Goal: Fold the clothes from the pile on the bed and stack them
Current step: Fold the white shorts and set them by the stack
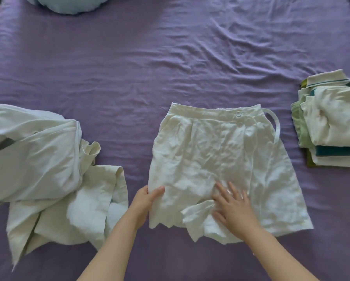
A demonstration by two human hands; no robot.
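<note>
Head | left hand pinches skirt edge | right hand flat

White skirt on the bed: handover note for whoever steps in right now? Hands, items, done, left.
Left hand: grips the left hem edge of the white linen skirt, thumb on top.
Right hand: open, flat on the skirt's lower front, pressing it down.
The skirt lies spread out, waistband away from the person, on the purple bedsheet; not folded yet.
Done: folded stack of white, green and teal garments at the right.
Left: fold the skirt and stack it, then the rumpled pile of pale clothes at the left.
</note>
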